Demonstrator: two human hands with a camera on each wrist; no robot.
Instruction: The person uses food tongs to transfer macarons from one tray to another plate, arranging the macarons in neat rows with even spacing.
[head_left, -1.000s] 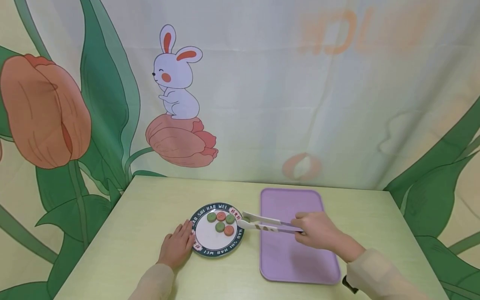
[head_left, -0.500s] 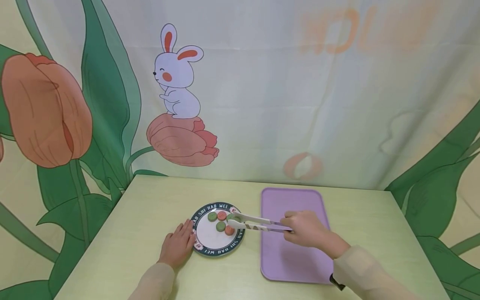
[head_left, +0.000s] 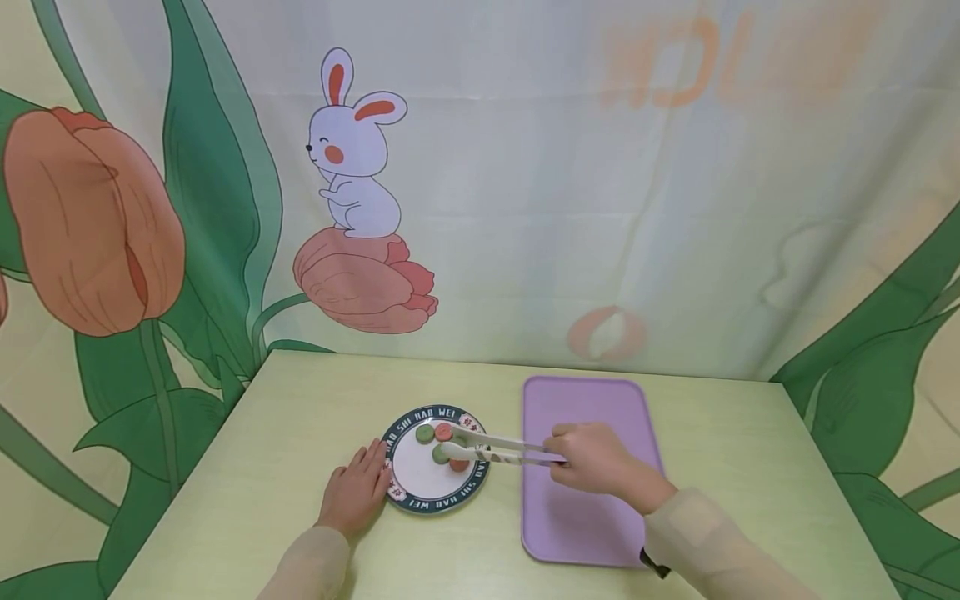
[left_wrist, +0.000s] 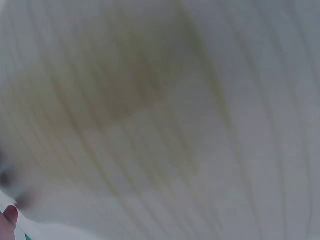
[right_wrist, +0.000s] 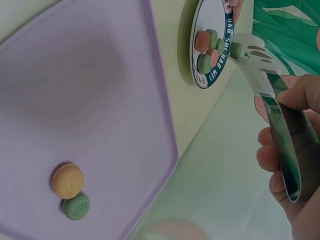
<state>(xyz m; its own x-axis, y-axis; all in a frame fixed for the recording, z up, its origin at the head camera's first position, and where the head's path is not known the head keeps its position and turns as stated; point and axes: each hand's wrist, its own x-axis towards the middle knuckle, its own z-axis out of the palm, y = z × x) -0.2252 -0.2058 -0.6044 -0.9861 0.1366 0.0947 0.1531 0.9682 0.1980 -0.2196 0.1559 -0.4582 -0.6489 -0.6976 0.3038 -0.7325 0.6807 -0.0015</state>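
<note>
My right hand grips white-headed tongs by their handles. Their tips reach over a round plate with a dark lettered rim. Between the tips, in the right wrist view, is a green macaron. Several green and red macarons, among them a red one, lie on the plate; the tongs cover part of that group in the head view. My left hand lies on the table with its fingers against the plate's left rim. The left wrist view is mostly blurred pale fabric, with a fingertip at its lower-left corner.
A purple tray lies right of the plate, under my right forearm. In the right wrist view it holds a yellow-orange macaron beside a green one. A curtain printed with tulips and a rabbit hangs behind the table.
My right hand has moved left with the tongs. Their tips have gone from the plate's right rim to above the macarons. The left hand and plate have stayed put.
</note>
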